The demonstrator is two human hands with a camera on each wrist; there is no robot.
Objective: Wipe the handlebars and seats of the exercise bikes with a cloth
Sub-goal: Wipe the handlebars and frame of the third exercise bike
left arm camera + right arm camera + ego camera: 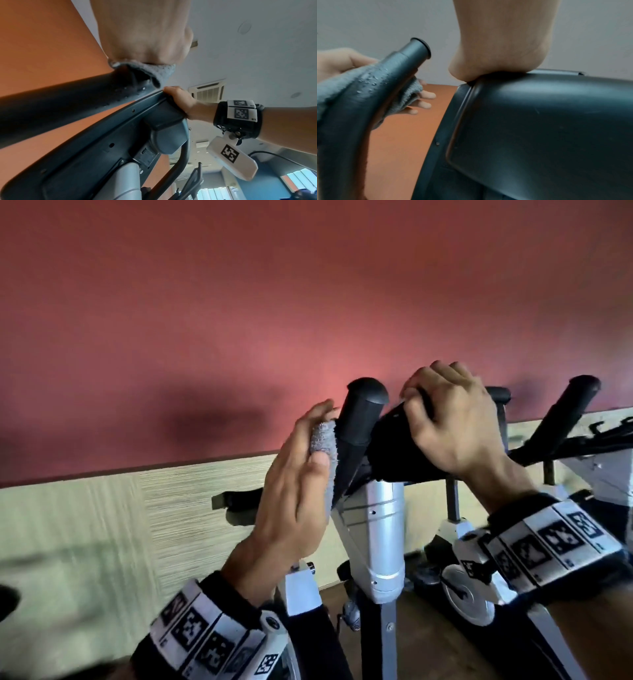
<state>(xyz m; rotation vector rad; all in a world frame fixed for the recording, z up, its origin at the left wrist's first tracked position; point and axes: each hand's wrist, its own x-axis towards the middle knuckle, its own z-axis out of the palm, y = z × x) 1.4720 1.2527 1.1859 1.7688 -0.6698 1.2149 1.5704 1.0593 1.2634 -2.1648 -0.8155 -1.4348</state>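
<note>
My left hand [294, 481] holds a grey cloth [323, 445] wrapped against the upright black handlebar grip [359, 419] of the near exercise bike. In the right wrist view the cloth [332, 88] lies round the grip [368, 94], which carries water droplets, and the left fingertips [426, 95] show on its far side. My right hand [448, 419] curls over the top edge of the bike's black console [397, 450]. The left wrist view shows the cloth [154, 71] under my left hand [145, 40] on the grip [60, 100]. No seat is visible.
A silver post [380, 525] carries the console. A second bike's handlebar [565, 412] stands to the right. The red wall [239, 320] with a pale lower panel [102, 525] is close behind. A dark bar [236, 498] sticks out left of the post.
</note>
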